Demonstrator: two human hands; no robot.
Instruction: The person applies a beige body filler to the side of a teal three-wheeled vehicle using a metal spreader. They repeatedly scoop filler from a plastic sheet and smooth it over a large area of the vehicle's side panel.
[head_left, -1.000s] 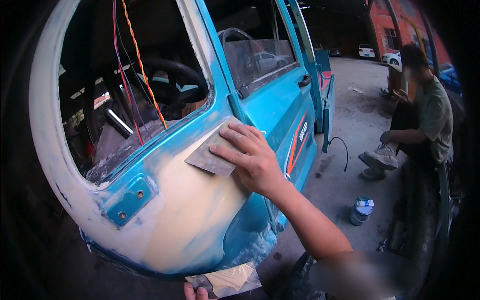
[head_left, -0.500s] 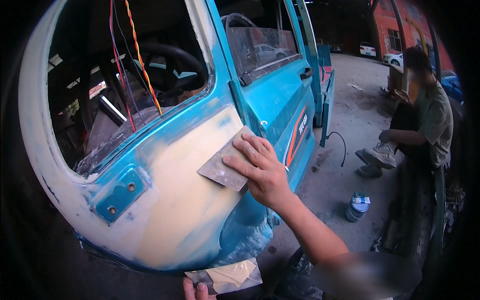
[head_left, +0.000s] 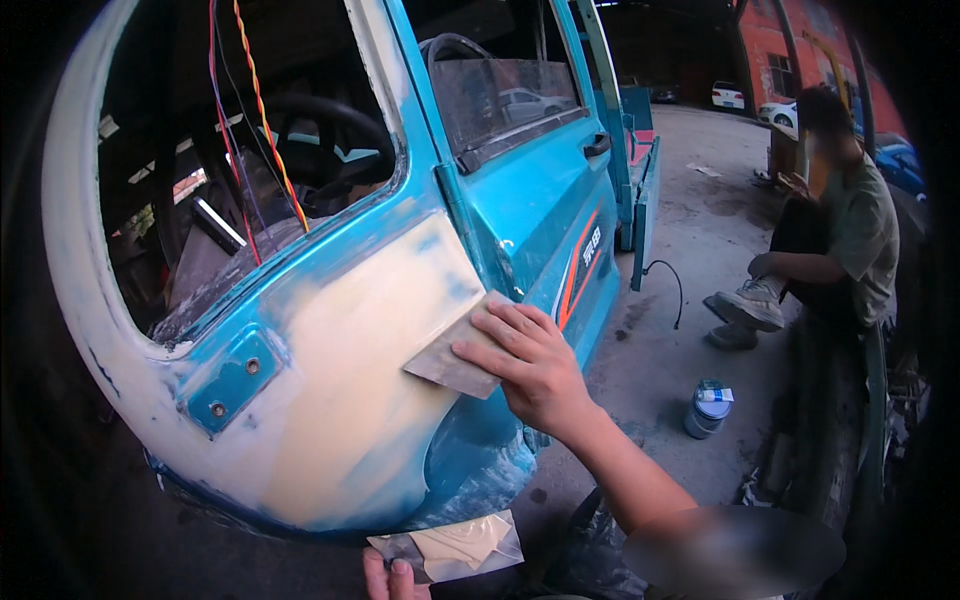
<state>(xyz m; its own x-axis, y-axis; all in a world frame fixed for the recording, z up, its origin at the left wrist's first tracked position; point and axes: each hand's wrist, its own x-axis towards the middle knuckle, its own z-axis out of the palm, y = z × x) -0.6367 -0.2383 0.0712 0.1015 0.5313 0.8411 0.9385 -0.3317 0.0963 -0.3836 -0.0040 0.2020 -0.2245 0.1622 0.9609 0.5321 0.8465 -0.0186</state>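
Note:
My right hand [head_left: 535, 365] presses a thin grey putty spreader [head_left: 452, 352] against the body panel, fingers spread over its face. Cream body filler [head_left: 350, 350] covers much of the teal vehicle panel [head_left: 490, 445] around it. Low in front of the panel, my left hand [head_left: 392, 580] grips a second flat grey plate [head_left: 405, 553] by its edge, thumb and fingertips showing. A folded smear of cream putty [head_left: 460, 543] lies on that plate.
Red and yellow wires [head_left: 262, 110] hang in the windowless front opening. The teal door [head_left: 530, 190] stands right of the panel. A can with a tube on top [head_left: 708, 410] is on the floor. At the right sits another person [head_left: 860, 215]. Parked cars are behind.
My right hand has slid the spreader down along the panel's right edge, exposing more filler above it. The left hand stays low with its putty-loaded plate. The view has shifted slightly.

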